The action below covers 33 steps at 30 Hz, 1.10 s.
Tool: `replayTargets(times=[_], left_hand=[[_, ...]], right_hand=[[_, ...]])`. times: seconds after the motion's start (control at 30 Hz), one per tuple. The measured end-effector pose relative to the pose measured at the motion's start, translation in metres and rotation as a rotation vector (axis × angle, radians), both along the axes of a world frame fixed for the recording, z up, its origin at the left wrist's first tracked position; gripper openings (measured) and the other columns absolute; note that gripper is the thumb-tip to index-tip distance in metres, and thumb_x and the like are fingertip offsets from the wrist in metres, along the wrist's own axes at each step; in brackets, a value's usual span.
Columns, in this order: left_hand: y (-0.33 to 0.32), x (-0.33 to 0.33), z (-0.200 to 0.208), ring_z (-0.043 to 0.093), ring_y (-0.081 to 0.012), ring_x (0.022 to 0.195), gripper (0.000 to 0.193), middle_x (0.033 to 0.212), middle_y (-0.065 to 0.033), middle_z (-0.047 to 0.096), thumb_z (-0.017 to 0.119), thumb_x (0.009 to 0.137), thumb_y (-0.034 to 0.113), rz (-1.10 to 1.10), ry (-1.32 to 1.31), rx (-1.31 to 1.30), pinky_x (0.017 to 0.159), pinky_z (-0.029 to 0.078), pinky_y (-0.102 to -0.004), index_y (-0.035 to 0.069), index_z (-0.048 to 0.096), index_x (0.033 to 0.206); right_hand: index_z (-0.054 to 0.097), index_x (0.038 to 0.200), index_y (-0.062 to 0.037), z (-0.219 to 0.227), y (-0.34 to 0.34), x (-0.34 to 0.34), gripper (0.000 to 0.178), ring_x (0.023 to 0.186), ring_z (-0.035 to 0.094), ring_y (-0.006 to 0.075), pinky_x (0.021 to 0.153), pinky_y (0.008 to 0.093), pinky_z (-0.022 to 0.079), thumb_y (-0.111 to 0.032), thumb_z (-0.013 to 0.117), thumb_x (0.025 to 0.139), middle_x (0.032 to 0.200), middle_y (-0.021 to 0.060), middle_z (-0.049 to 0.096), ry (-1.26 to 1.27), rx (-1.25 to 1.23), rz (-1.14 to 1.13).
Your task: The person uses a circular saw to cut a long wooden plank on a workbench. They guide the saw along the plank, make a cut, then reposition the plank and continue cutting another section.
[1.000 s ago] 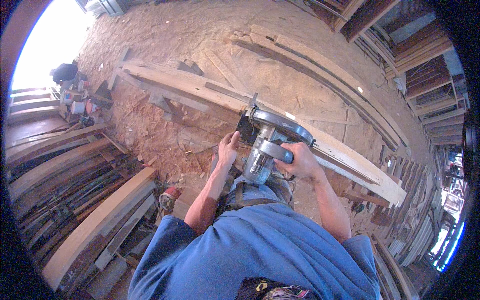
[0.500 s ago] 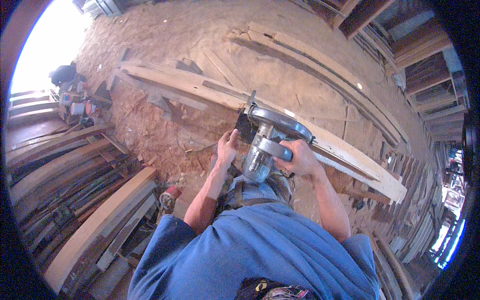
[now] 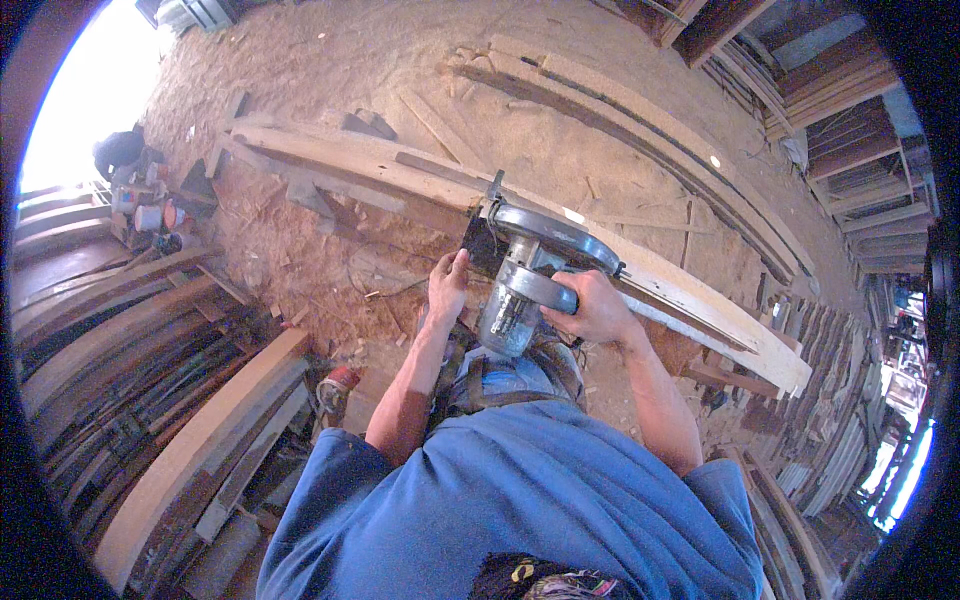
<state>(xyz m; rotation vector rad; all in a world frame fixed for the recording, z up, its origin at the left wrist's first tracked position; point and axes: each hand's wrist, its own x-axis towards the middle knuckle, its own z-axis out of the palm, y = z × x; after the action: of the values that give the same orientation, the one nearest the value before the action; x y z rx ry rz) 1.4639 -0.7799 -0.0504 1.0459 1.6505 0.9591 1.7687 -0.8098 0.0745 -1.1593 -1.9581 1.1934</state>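
A circular saw [image 3: 508,322] with a metal blade guard and a grey motor housing rests on a long pale timber beam [image 3: 345,152]. My right hand [image 3: 597,310] is wrapped round the saw's rear handle. At the near left edge of the saw's dark base plate [image 3: 483,245] is my left hand [image 3: 447,288], thumb on top and the other fingers mostly hidden; it appears to grip the plate. The blade itself is out of sight. The beam runs across in front of me from far left to near right.
More long planks [image 3: 640,130] lie on the sawdust-covered ground beyond the beam. Curved boards [image 3: 215,440] are stacked at my left, close to a red-topped object [image 3: 340,380]. Timber racks [image 3: 850,150] stand at the far right, with stacked slats [image 3: 830,390] below them.
The saw and both hands have shifted very slightly left in the picture, as has the whole scene. The hold on the saw is the same.
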Motion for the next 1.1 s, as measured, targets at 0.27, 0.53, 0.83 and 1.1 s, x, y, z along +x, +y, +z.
replayTargets(times=[0.27,0.53,0.83,1.1], left_hand=[[-0.002,0.002,0.010,0.056,-0.0100,0.068,0.054,0.077,0.0005,0.063,0.067,0.101,0.053,0.031,0.005,-0.074,0.063,0.047,-0.0288,0.002,0.072,0.117],[0.002,-0.002,0.012,0.055,-0.0082,0.070,0.049,0.080,0.0012,0.063,0.068,0.102,0.048,0.013,-0.034,-0.061,0.063,0.044,-0.0265,0.002,0.072,0.116],[0.002,0.000,0.011,0.052,-0.0078,0.066,0.046,0.076,0.0019,0.060,0.067,0.103,0.047,0.038,-0.020,-0.015,0.059,0.041,-0.0266,0.003,0.072,0.116],[0.003,0.000,0.018,0.052,-0.0079,0.066,0.049,0.074,0.0020,0.059,0.066,0.104,0.048,0.041,0.009,-0.041,0.059,0.041,-0.0270,0.000,0.071,0.114]], right_hand=[[0.067,0.087,-0.0027,-0.003,0.000,-0.002,0.021,0.073,0.069,0.0389,0.066,0.0440,0.052,-0.017,0.081,0.082,0.075,0.0186,0.068,-0.016,0.066,-0.018],[0.067,0.085,-0.0035,-0.007,0.002,-0.004,0.020,0.074,0.070,0.0391,0.066,0.0445,0.052,-0.018,0.081,0.081,0.075,0.0188,0.067,-0.024,0.079,-0.032],[0.069,0.087,-0.0042,-0.006,0.002,-0.007,0.019,0.076,0.070,0.0398,0.068,0.0446,0.053,-0.017,0.081,0.081,0.077,0.0188,0.068,-0.047,0.079,-0.036],[0.072,0.097,-0.0058,-0.008,0.005,-0.008,0.026,0.088,0.071,0.0440,0.078,0.0511,0.056,-0.019,0.080,0.076,0.088,0.0212,0.073,-0.057,-0.044,-0.015]])
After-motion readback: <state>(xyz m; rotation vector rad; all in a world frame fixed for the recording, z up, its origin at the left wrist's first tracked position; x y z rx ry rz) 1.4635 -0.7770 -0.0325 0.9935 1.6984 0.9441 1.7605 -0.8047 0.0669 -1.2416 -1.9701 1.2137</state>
